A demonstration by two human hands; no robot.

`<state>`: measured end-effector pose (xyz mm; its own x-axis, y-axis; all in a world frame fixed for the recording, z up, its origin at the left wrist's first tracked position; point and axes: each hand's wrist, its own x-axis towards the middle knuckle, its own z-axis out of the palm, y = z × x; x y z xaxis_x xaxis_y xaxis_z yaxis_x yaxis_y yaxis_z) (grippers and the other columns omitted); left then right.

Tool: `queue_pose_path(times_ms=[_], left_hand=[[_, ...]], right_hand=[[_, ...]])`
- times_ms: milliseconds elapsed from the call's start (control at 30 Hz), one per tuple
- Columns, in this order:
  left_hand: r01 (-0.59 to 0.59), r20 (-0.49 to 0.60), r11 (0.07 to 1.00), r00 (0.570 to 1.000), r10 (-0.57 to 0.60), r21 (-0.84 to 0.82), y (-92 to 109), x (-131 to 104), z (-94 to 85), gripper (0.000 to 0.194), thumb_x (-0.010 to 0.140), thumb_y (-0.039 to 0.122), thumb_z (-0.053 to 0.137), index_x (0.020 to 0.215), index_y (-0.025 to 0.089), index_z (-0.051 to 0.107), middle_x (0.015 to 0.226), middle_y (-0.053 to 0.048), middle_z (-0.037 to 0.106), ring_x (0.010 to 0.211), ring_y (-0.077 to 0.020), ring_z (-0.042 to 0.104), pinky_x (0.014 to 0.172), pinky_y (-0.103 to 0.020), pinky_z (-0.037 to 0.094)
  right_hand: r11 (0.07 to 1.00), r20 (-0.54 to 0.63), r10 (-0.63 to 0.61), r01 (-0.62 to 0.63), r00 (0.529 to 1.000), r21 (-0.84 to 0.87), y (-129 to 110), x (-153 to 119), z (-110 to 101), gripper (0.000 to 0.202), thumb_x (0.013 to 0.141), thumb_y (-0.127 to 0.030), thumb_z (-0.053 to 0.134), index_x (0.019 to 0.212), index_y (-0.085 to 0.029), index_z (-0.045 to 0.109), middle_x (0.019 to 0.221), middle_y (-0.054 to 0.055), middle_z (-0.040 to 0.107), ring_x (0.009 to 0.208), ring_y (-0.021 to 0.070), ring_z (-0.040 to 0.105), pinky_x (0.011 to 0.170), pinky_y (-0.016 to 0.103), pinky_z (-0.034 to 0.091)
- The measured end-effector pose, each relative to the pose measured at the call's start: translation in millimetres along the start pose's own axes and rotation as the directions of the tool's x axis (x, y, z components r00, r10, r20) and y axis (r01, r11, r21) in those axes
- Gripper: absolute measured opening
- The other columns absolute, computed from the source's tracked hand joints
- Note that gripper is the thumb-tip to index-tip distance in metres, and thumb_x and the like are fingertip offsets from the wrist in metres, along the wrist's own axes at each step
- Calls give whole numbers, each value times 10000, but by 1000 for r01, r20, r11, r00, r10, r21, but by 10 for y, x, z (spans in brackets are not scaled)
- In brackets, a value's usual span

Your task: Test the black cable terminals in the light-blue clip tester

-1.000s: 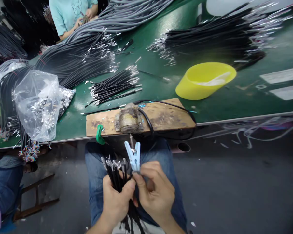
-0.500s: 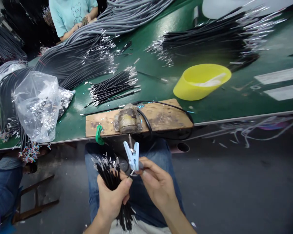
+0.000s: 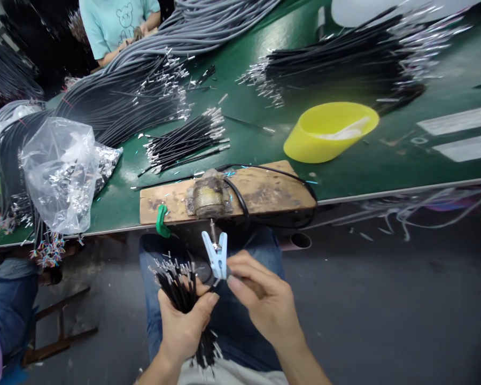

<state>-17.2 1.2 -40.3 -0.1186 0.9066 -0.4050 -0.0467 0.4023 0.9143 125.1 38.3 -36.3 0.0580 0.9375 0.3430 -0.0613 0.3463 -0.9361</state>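
- Nearest the camera, a seated worker's left hand is closed around a bundle of short black wires, their metal-tipped ends fanning upward over the lap.
- Just beside it, the right hand pinches a pale blue plastic clip between thumb and fingertips, the clip's prongs pointing up toward the table edge.
- At the edge of the green table sits a worn wooden board carrying a small metal fixture, looped by a black cable, with a green clamp at its left end.
- Farther back lie a small pile of cut black wires, a clear plastic bag of metal terminals and a tipped yellow bowl.
- Beyond, long cable bundles stretch toward another person in a teal shirt.
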Motion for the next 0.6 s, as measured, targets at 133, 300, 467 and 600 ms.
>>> queue_pose_path(times_ms=[133, 300, 467, 600], left_hand=[[19, -16, 995, 1000, -21, -95, 75, -75, 110, 211, 599, 296, 770, 614, 159, 611, 466, 8, 548, 325, -89, 449, 305, -213, 368], [33, 9, 967, 999, -32, -253, 138, -149, 210, 264, 655, 354, 729, 650, 153, 558, 494, 34, 480, 299, -37, 366, 298, -187, 273], [65, 24, 954, 998, -61, -293, 151, -128, 224, 348, 657, 425, 716, 710, 169, 486, 438, 94, 332, 333, -16, 264, 332, -168, 265], [89, 81, 958, 994, -69, -273, 158, -101, 216, 376, 680, 476, 680, 675, 163, 470, 474, 77, 330, 359, -19, 285, 337, -161, 251]], right_hand=[[999, 41, -43, 43, 998, 12, -16, 14, 1, 141, 723, -77, 602, 657, -197, 570, 600, 2, 566, 587, 144, 497, 552, 277, 416], [988, 54, -121, 125, 991, -89, -41, 0, 12, 161, 686, -26, 607, 668, -186, 595, 603, 12, 566, 580, 144, 485, 548, 281, 411], [1000, 61, 20, -21, 998, 9, -10, -31, -23, 123, 787, -135, 559, 700, -189, 626, 645, 26, 586, 602, 151, 516, 545, 265, 417], [965, 202, 218, -242, 955, 102, 1, -43, -31, 119, 797, -258, 602, 710, -185, 636, 681, 38, 574, 637, 157, 509, 559, 261, 403]])
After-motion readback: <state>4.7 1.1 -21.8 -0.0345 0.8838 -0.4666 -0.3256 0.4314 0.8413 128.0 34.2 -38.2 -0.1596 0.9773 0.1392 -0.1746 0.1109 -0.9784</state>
